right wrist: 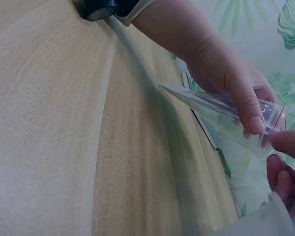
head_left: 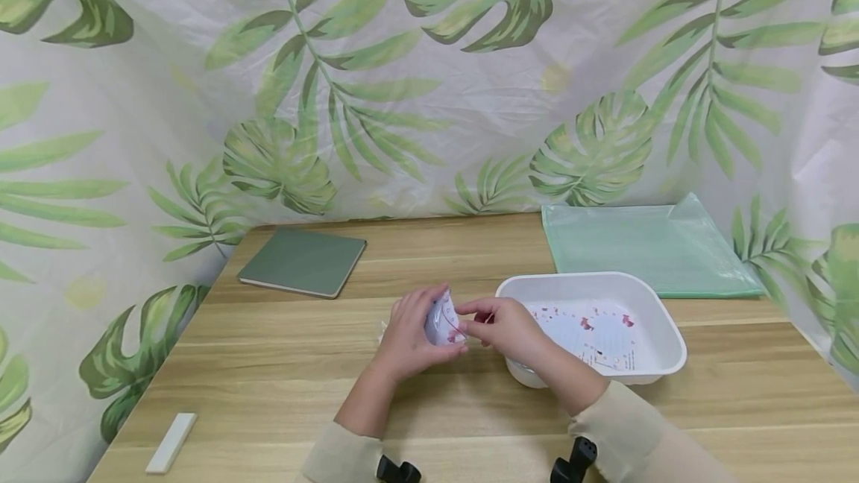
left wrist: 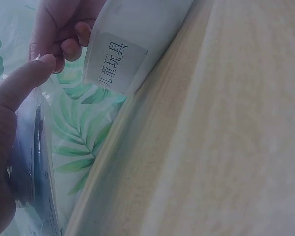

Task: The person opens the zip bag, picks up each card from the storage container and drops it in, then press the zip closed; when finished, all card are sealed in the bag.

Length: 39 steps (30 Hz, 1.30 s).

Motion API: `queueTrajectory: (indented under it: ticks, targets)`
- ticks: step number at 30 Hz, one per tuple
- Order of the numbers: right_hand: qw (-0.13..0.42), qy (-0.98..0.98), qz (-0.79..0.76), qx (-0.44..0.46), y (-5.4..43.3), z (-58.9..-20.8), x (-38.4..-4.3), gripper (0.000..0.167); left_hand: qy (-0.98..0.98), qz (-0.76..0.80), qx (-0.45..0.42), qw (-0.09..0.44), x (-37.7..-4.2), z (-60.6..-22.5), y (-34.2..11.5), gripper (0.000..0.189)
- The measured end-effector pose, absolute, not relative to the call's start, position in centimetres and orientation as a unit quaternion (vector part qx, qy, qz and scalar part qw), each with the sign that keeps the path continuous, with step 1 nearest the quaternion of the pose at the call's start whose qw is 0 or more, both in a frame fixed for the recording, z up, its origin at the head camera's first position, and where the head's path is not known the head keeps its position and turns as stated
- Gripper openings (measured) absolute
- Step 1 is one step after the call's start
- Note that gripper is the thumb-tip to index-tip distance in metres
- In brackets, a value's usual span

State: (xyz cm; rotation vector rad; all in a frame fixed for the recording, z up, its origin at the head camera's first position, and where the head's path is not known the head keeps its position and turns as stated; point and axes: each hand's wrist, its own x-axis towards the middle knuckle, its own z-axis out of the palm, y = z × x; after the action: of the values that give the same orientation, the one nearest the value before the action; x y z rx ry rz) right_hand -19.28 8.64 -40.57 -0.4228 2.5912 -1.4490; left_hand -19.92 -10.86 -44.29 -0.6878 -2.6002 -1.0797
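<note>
In the head view my left hand (head_left: 411, 341) holds a small clear zip-lock bag (head_left: 441, 320) with a white, red-patterned print showing in it. The thumb and fingertips of my right hand (head_left: 510, 328) pinch the bag's edge by its red seal line. Seen from the right wrist, the bag (right wrist: 219, 105) tapers away from the left hand's thumb, and the seal end lies between both hands. The left wrist view shows only a side of the bag (left wrist: 29, 152); its contents are hard to make out. Beside my right forearm stands a white plastic tub (head_left: 664, 341).
Printed sheets (head_left: 584, 330) with small red figures lie in the tub, whose side bears a label (left wrist: 119, 64). A green notebook (head_left: 305, 261) lies back left, a translucent green zip pouch (head_left: 644, 244) back right, a white bar (head_left: 171, 443) front left.
</note>
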Motion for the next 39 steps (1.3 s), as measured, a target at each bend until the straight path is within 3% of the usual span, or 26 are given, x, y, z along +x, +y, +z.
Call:
queueTrajectory:
  ticks: [10,20,29,39]
  targets:
    - [0.070,0.873,-0.457,-0.155,9.2,-40.1,-19.6,0.029,-0.892,-0.362,-0.241,0.127,-19.9,-44.5,-10.9,0.091]
    - [0.040,0.893,-0.441,-0.085,16.4,-38.8,-20.9,0.035,-0.897,-0.362,-0.228,0.114,-20.1,-44.3,-10.9,0.094]
    - [0.112,0.937,-0.330,-0.030,22.1,-39.9,-22.2,0.041,-0.895,-0.363,-0.230,0.121,-20.1,-44.4,-10.9,0.093]
    - [0.136,0.953,-0.267,-0.043,23.7,-42.8,-22.4,0.044,-0.896,-0.369,-0.225,0.107,-20.0,-44.4,-10.8,0.094]
